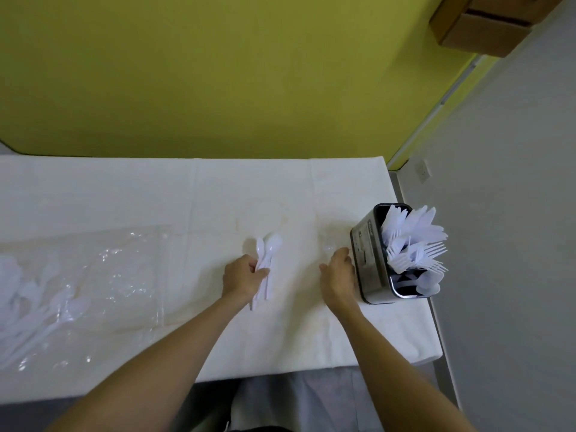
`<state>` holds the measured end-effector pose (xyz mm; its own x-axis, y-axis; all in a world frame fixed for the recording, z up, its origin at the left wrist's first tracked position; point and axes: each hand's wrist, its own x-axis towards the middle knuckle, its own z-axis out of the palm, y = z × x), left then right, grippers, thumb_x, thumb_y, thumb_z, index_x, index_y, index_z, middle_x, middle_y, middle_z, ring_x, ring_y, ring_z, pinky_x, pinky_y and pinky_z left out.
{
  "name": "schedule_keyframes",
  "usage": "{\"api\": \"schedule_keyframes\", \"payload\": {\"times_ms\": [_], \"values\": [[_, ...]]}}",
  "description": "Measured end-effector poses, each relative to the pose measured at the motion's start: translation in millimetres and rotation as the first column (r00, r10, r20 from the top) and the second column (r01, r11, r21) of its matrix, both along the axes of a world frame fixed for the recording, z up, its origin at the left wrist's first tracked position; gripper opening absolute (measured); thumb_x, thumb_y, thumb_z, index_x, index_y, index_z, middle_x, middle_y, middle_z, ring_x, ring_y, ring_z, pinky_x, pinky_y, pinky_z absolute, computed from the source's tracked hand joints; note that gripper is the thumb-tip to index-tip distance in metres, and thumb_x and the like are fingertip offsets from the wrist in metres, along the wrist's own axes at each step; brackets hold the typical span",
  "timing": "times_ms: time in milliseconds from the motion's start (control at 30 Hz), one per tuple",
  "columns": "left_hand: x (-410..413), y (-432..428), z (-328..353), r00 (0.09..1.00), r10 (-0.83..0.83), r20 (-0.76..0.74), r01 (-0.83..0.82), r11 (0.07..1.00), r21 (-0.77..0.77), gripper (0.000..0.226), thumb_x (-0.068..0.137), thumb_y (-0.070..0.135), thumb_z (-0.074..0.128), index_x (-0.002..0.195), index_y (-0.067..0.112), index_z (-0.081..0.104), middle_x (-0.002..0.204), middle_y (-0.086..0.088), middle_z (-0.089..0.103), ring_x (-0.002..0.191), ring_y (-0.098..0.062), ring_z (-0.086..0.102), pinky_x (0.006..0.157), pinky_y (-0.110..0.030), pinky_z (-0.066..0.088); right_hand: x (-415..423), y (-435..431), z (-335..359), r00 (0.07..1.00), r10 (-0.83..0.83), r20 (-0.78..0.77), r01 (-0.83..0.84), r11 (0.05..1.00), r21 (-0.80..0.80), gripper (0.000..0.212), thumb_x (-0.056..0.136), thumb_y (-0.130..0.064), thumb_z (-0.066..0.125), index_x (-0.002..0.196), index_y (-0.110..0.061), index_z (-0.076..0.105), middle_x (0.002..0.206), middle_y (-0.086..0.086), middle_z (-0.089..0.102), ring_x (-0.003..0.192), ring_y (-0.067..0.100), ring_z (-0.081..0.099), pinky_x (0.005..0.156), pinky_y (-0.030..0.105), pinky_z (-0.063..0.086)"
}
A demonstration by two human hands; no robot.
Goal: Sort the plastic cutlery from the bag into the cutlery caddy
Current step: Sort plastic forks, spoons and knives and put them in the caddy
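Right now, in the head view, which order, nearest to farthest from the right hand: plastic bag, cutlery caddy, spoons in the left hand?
1. cutlery caddy: just right of the right hand, nearly touching.
2. white plastic spoons: to its left, gripped by the left hand.
3. clear plastic bag: far left on the table.

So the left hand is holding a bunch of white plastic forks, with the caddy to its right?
Not forks: the head view shows the left hand holding a bunch of white plastic spoons, with the cutlery caddy to its right.
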<state>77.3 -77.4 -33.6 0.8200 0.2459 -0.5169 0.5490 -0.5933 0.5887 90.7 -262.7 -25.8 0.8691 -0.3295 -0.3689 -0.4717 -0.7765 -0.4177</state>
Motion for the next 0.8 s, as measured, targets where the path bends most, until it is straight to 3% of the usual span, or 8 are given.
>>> {"api": "schedule_keyframes", "payload": {"times_ms": [100, 200, 267, 367, 500, 567, 700, 800], "values": [[-3, 12, 0, 0.99, 0.14, -0.007, -0.14, 0.984, -0.107, 0.028, 0.086, 0.025, 0.067, 0.068, 0.017, 0.046, 0.067, 0.003, 0.053, 0.068, -0.019, 0.05, 0.06, -0.028, 0.036, 10, 16, 4, 0.996, -0.029, -0.084, 0.043, 0.984, 0.17, 0.02, 0.094, 0.0, 0.043, 0.114, -0.001, 0.044, 0.108, 0.018, 0.059, 0.092, 0.032, 0.062, 0.074, 0.037, 0.053], [-9, 24, -4, 0.968, 0.251, -0.016, -0.249, 0.949, -0.195, 0.033, 0.083, 0.023, 0.068, 0.066, 0.015, 0.041, 0.067, -0.003, 0.05, 0.064, -0.021, 0.048, 0.058, -0.03, 0.036, 13, 40, 8, 0.987, -0.018, -0.157, 0.073, 0.933, 0.352, 0.018, 0.093, -0.006, 0.05, 0.111, -0.002, 0.049, 0.103, 0.014, 0.057, 0.09, 0.035, 0.066, 0.071, 0.04, 0.06], [-14, 31, -5, 0.953, 0.304, -0.006, -0.298, 0.929, -0.217, 0.033, 0.082, 0.024, 0.069, 0.067, 0.014, 0.042, 0.068, -0.005, 0.051, 0.065, -0.022, 0.051, 0.061, -0.033, 0.039, 13, 56, 7, 0.989, -0.008, -0.15, 0.064, 0.925, 0.373, 0.023, 0.093, -0.016, 0.058, 0.11, -0.004, 0.05, 0.102, 0.011, 0.058, 0.091, 0.032, 0.066, 0.075, 0.042, 0.059], [-20, 40, -4, 0.929, 0.371, -0.005, -0.36, 0.898, -0.252, 0.011, 0.087, 0.015, 0.058, 0.076, 0.012, 0.059, 0.078, 0.003, 0.066, 0.075, -0.021, 0.061, 0.071, -0.034, 0.049, 16, 75, 4, 0.989, 0.042, -0.141, 0.008, 0.942, 0.336, 0.051, 0.085, -0.04, 0.071, 0.115, -0.006, 0.047, 0.1, 0.004, 0.055, 0.09, 0.024, 0.06, 0.074, 0.033, 0.049], [-23, 47, -3, 0.888, 0.458, -0.046, -0.45, 0.843, -0.294, 0.024, 0.097, 0.012, 0.04, 0.097, 0.016, 0.063, 0.084, 0.001, 0.066, 0.08, -0.021, 0.06, 0.082, -0.033, 0.051, 16, 91, 4, 0.986, 0.115, -0.118, -0.083, 0.966, 0.243, 0.069, 0.077, -0.048, 0.077, 0.12, -0.003, 0.046, 0.111, 0.009, 0.056, 0.103, 0.028, 0.059, 0.078, 0.03, 0.044], [-22, 46, -4, 0.864, 0.499, -0.059, -0.489, 0.807, -0.331, 0.026, 0.1, 0.014, 0.035, 0.099, 0.013, 0.061, 0.079, -0.001, 0.061, 0.076, -0.02, 0.058, 0.084, -0.035, 0.053, 18, 95, 2, 0.979, 0.161, -0.127, -0.134, 0.972, 0.195, 0.065, 0.08, -0.044, 0.076, 0.12, -0.002, 0.047, 0.113, 0.011, 0.056, 0.105, 0.03, 0.059, 0.081, 0.032, 0.046], [-23, 48, 1, 0.873, 0.483, -0.073, -0.471, 0.793, -0.386, 0.026, 0.1, 0.011, 0.033, 0.103, 0.011, 0.058, 0.084, -0.003, 0.06, 0.07, -0.014, 0.056, 0.068, -0.022, 0.048, 21, 101, 0, 0.967, 0.198, -0.162, -0.174, 0.973, 0.149, 0.03, 0.085, -0.021, 0.07, 0.104, -0.002, 0.055, 0.106, 0.014, 0.061, 0.093, 0.031, 0.063, 0.068, 0.029, 0.044], [-25, 52, 3, 0.896, 0.438, -0.066, -0.423, 0.802, -0.422, 0.022, 0.099, 0.007, 0.038, 0.104, 0.012, 0.059, 0.095, -0.005, 0.063, 0.076, -0.018, 0.061, 0.067, -0.021, 0.047, 13, 102, 1, 0.952, 0.241, -0.186, -0.229, 0.97, 0.083, 0.03, 0.086, -0.017, 0.067, 0.109, -0.002, 0.056, 0.105, 0.013, 0.055, 0.099, 0.031, 0.061, 0.07, 0.031, 0.046]]}}
